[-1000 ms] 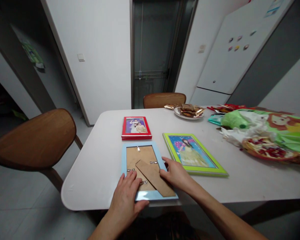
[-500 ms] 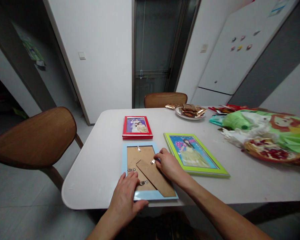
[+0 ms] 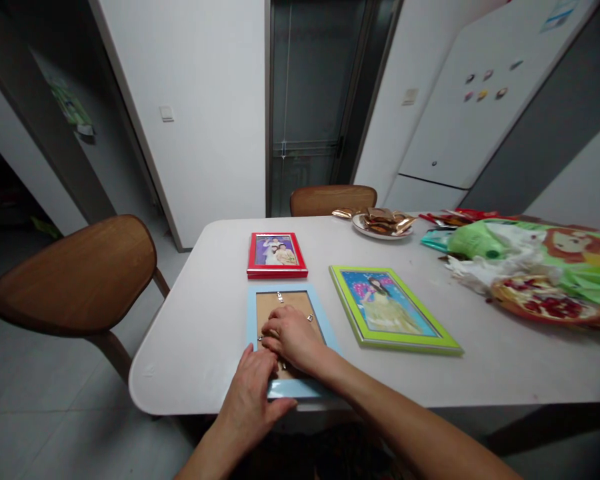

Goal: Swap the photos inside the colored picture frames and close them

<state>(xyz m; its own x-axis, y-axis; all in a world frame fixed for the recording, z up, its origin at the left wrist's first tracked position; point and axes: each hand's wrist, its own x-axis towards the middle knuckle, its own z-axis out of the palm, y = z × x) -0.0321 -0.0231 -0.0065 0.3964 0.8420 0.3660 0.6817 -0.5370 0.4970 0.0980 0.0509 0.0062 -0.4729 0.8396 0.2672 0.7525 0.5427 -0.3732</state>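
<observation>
A light blue picture frame lies face down near the table's front edge, its brown backing board and small metal clips showing. My left hand rests over the lower left corner, thumb and fingers spread around the blue rim. Over the middle of the backing is my right hand, its fingers bent down near the left clip; what they hold, if anything, is hidden. A green frame with a picture of a figure in a pale dress lies to the right. Beyond the blue frame sits a red frame.
A plate of wrapped snacks stands at the back. Green and white bags and an opened pomegranate lie on the right. Wooden chairs stand at the left and behind the table.
My right hand has moved left from the right clip to the middle of the backing. That clip now sits turned differently, and the stand flap is no longer visible lying slanted to the right.
</observation>
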